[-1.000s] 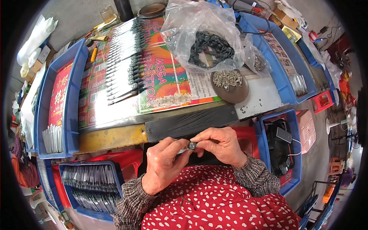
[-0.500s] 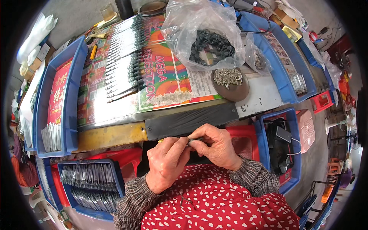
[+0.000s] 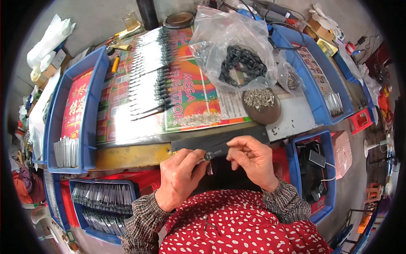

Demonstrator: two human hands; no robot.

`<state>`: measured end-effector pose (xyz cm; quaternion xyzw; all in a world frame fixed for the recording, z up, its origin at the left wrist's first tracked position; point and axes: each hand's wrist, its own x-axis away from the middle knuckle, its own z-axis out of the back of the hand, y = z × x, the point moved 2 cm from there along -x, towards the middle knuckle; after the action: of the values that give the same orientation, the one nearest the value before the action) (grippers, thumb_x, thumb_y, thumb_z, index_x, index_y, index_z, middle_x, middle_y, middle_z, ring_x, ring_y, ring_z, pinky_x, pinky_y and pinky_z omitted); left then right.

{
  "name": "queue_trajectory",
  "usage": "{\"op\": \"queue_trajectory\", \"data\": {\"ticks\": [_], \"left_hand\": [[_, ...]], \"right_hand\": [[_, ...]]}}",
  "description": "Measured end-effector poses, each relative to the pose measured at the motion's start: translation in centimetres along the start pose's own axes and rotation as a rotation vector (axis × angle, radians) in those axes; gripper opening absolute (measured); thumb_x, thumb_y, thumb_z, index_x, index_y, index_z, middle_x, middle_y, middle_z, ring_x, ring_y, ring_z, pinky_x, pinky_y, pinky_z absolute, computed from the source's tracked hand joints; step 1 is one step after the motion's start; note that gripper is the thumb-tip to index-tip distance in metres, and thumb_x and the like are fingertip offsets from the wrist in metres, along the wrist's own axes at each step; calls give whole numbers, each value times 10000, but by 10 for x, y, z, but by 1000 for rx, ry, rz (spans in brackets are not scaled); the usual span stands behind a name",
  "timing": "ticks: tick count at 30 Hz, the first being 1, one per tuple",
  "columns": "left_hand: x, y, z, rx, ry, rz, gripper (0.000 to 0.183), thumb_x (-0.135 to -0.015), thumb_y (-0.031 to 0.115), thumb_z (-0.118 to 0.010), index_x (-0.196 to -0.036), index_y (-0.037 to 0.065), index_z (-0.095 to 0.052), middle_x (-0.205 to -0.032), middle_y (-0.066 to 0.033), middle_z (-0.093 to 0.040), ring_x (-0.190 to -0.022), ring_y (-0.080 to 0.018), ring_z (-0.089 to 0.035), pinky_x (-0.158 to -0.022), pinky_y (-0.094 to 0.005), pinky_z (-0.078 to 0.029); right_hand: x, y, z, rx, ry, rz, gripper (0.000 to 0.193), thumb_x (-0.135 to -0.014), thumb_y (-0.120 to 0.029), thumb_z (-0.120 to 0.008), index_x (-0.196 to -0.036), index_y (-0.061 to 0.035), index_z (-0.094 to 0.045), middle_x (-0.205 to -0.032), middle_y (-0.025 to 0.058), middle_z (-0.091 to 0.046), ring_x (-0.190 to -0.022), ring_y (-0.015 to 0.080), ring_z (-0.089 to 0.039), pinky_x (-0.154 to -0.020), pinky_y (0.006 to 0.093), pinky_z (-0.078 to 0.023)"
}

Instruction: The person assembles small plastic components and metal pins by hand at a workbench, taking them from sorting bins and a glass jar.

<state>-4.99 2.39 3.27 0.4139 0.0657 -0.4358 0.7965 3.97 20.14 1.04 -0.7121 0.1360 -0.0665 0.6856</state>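
My left hand (image 3: 179, 175) is closed, thumb and forefinger pinching a small black part (image 3: 207, 156) in front of the table edge. A thin greyish tip sticks out of it toward the right; the rest is hidden in the fingers. My right hand (image 3: 253, 160) is a short way to the right, fingers loosely bent and apart, with nothing visible in them. Beyond it a round brown dish (image 3: 266, 115) carries a heap of small silvery metal pieces (image 3: 259, 98). A clear plastic bag (image 3: 211, 38) holds several black ring-like parts (image 3: 237, 70).
Long thin pieces with black ends (image 3: 148, 80) lie in a row on the table. Blue bins stand at left (image 3: 99, 80) and right (image 3: 344, 99). Below are a blue bin of wrapped pieces (image 3: 135, 192), another with a dark device (image 3: 296, 178) and red stools (image 3: 279, 163).
My hands were together around the small part; now the right hand has let go and moved right, while the left still holds it. The view has shifted slightly.
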Motion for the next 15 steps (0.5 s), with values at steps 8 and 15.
{"op": "queue_trajectory", "data": {"ticks": [8,15], "left_hand": [[-49,-63,45,-208,127,84,223,-755,7,-679,-962,28,-600,-766,-144,-602,-677,-310,-614,-596,-390,-481],[-99,-122,61,-359,166,-7,212,-737,-51,-623,-934,15,-578,-884,-160,-572,-782,-359,-591,-664,-425,-477]], "right_hand": [[-4,1,9,107,-32,15,152,-922,-13,-592,-1069,22,-606,-818,81,-649,-627,67,-595,-575,191,-490],[-8,0,8,100,-40,-36,150,-898,-54,-632,-1028,20,-636,-804,36,-637,-624,55,-578,-556,204,-477]]}}
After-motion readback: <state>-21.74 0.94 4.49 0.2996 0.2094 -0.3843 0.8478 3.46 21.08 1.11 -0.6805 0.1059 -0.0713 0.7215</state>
